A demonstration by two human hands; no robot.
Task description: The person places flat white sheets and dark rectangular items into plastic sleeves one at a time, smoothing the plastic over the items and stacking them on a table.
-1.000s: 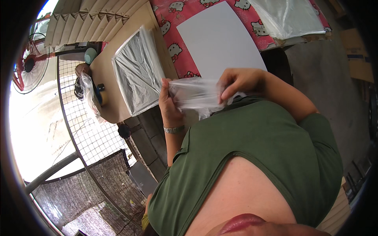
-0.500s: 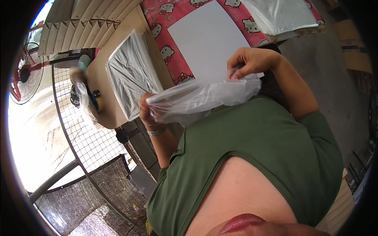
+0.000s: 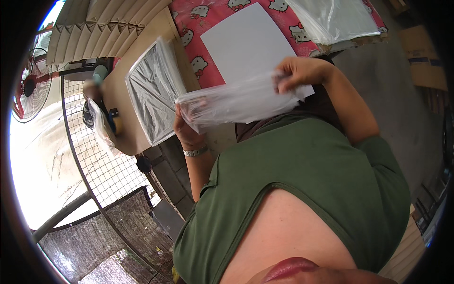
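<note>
A clear plastic bag [image 3: 231, 105] is stretched crosswise in front of my body, over the near edge of the pink table. My left hand [image 3: 185, 128] grips its left end, and some of the fingers show faintly through the film. At the other end, my right hand [image 3: 306, 73] closes on the plastic with bent fingers, slightly smeared by motion. Beyond the bag, a white sheet [image 3: 248, 42] lies on the pink patterned table cover [image 3: 199, 65]. A stack of clear plastic bags [image 3: 153, 94] rests beside my left hand on a brown board.
More clear plastic bags [image 3: 336, 21] lie at the table's far right. Pleated brown cardboard [image 3: 97, 35] is piled at the far left. A red fan [image 3: 30, 86] and wire mesh [image 3: 94, 142] stand on the left. A cardboard box [image 3: 423, 59] is at the right.
The bag's left end and my left hand have moved up and slightly right, away from my shirt. The bag looks flatter and more blurred; my right hand has shifted only a little.
</note>
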